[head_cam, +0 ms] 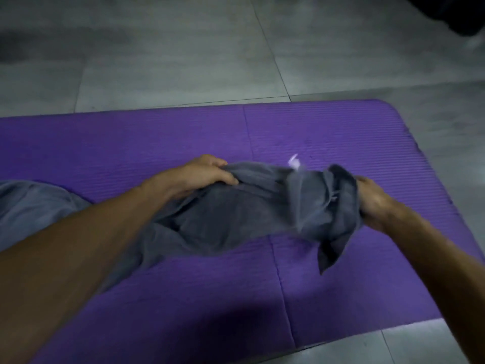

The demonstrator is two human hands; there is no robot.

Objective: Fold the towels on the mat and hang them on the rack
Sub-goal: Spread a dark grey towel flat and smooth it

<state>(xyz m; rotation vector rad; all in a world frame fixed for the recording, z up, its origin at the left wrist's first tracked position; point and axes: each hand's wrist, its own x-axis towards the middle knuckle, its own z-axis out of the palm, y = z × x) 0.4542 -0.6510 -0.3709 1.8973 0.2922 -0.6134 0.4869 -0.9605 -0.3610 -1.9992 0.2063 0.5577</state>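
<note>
- Towel (236,214), grey and bunched, hangs between both hands just above the purple mat (341,132); its left part trails down onto the mat beneath the left forearm.
- Cloth looks soft, limp and light, so it probably sags wherever unsupported; corners or a straight hem seem the best places to hold for a clean fold.
- Left hand (202,174) curls its fingers over the top edge, gripping it.
- Right hand (372,200) clutches the gathered right end, a loose corner dangling below.
- Both arms reach forward, well apart.
</note>
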